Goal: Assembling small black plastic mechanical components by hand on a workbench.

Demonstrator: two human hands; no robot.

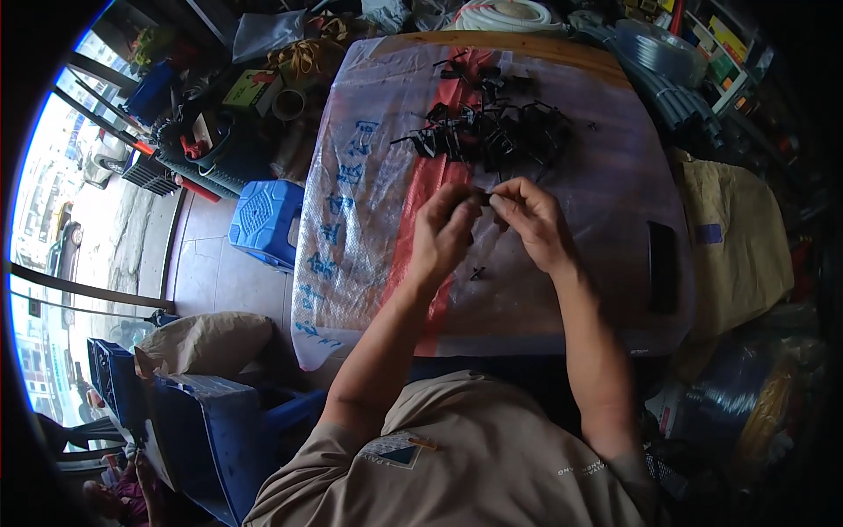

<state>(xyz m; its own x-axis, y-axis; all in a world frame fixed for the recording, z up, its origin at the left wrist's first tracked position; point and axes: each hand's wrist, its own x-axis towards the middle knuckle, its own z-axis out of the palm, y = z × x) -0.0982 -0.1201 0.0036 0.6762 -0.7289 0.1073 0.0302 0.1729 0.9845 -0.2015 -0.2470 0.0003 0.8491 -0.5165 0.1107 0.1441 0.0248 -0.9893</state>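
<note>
My left hand point(446, 227) and my right hand point(532, 220) meet above the middle of the table. Both have their fingers pinched on a small dark piece point(483, 199) between them; its exact kind is mostly hidden by the fingertips. Just beyond the hands lies a heap of small black parts point(496, 132), thin and angular, tangled together. One loose small black piece point(478, 273) rests on the cover nearer to me, below the hands. Another tiny dark bit point(593, 126) lies to the right of the heap.
A translucent woven sheet with a red stripe point(351, 255) covers the table. At its right edge is a flat black object point(663, 266), beside a tan sack point(738, 237). A blue stool point(263, 220) stands left. Coiled hoses point(509, 16) lie behind. Another person point(118, 501) is at lower left.
</note>
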